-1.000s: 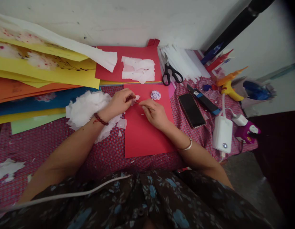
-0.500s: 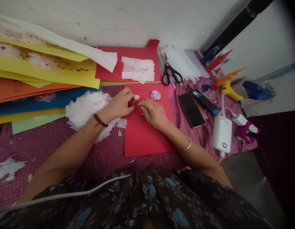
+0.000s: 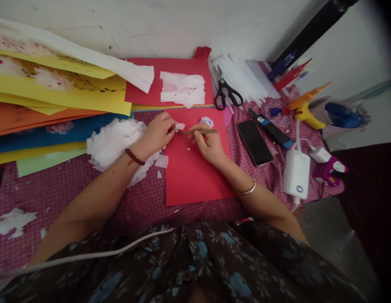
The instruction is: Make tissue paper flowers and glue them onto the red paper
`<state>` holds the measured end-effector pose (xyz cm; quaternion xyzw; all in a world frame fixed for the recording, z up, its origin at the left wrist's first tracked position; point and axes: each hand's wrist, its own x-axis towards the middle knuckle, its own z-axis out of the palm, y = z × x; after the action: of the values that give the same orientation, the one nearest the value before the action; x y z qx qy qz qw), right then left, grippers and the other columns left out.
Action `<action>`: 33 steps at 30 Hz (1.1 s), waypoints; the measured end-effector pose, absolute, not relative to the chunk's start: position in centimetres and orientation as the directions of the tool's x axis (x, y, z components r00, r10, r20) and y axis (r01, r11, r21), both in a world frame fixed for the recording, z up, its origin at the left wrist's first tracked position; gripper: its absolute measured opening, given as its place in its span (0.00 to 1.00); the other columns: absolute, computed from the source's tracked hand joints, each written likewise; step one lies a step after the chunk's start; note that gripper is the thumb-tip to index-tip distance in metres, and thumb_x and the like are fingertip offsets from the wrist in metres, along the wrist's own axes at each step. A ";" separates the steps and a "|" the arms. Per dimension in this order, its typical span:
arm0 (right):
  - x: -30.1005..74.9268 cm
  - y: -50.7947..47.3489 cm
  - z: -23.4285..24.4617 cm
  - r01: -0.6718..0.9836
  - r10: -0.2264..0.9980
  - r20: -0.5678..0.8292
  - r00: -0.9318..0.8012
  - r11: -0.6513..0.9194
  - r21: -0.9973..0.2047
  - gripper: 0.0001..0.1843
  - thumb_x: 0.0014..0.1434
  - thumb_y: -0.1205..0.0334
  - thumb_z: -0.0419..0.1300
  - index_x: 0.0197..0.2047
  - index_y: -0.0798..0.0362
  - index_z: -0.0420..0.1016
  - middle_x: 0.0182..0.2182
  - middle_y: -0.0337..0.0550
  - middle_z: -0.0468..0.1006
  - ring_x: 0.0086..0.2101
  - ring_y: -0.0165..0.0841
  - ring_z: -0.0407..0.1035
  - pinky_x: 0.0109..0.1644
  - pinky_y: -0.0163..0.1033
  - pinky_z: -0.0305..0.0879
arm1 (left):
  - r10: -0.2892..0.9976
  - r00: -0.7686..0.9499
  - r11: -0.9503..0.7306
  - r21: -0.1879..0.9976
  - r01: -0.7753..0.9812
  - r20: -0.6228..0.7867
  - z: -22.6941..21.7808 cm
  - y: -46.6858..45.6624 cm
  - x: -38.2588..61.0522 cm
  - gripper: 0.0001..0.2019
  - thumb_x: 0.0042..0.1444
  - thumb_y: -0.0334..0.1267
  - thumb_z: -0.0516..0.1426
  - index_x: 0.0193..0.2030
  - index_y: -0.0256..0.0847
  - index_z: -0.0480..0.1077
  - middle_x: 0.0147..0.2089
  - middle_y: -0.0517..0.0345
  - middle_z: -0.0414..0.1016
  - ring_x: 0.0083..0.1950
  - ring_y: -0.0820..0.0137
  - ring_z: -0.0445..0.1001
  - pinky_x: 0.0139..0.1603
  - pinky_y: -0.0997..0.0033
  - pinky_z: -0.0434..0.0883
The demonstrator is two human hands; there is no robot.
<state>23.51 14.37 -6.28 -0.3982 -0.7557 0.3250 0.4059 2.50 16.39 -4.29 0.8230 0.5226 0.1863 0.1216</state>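
My left hand (image 3: 160,132), with a beaded bracelet at the wrist, pinches a small scrap of white tissue paper (image 3: 180,126) above the red sheet (image 3: 198,176). Between the fingers of my right hand (image 3: 208,145) lies a thin tan stick (image 3: 204,131), its reddish left end close to my left fingertips. Whether the stick touches the paper scrap I cannot tell. Just behind my right hand, a round ball of crumpled white paper with purple specks (image 3: 207,121) sits on the red sheet. A heap of white tissue pieces (image 3: 116,141) lies beside my left hand.
Coloured sheets (image 3: 65,99) are stacked at the left. Behind the red sheet lie white paper strips (image 3: 183,89) and black-handled scissors (image 3: 227,94). To the right are a phone (image 3: 255,143), a box cutter (image 3: 273,128), a yellow glue gun (image 3: 309,113) and a white power bank (image 3: 295,174).
My right hand has turned and moved slightly right, and the tan stick in it now shows clearly. The tissue scrap at my left fingertips has shifted little.
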 end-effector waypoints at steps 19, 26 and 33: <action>24.0 14.2 -5.7 0.235 0.860 0.380 -0.340 0.469 -0.852 0.21 0.70 0.46 0.47 0.44 0.52 0.73 0.35 0.44 0.76 0.32 0.31 0.71 0.37 0.39 0.67 | 0.756 0.615 -0.511 0.386 0.768 -0.223 -1.2 10.1 -0.1 0.15 0.56 0.32 0.54 0.50 0.39 0.68 0.43 0.50 0.74 0.40 0.64 0.73 0.37 0.68 0.65; 25.3 14.0 -5.1 0.213 0.888 0.376 -0.265 0.434 -0.875 0.20 0.69 0.45 0.49 0.44 0.52 0.72 0.31 0.41 0.77 0.27 0.29 0.70 0.35 0.38 0.67 | 0.793 0.546 -0.358 0.519 0.776 -0.271 -1.5 10.7 -0.5 0.05 0.51 0.34 0.57 0.26 0.41 0.65 0.27 0.60 0.69 0.29 0.71 0.66 0.31 0.71 0.59; 25.9 14.3 -5.1 0.184 0.894 0.387 -0.227 0.430 -0.884 0.19 0.69 0.46 0.50 0.44 0.52 0.72 0.31 0.41 0.77 0.28 0.29 0.70 0.35 0.38 0.67 | 0.784 0.575 -0.311 0.654 0.690 -0.234 1.0 10.9 -1.0 0.04 0.52 0.36 0.53 0.29 0.41 0.65 0.30 0.58 0.69 0.30 0.71 0.67 0.33 0.71 0.64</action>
<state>25.86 14.34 -5.05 -0.3889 -0.6924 0.3660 0.4851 -1.04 10.91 1.04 0.8071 0.4565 0.0636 0.3691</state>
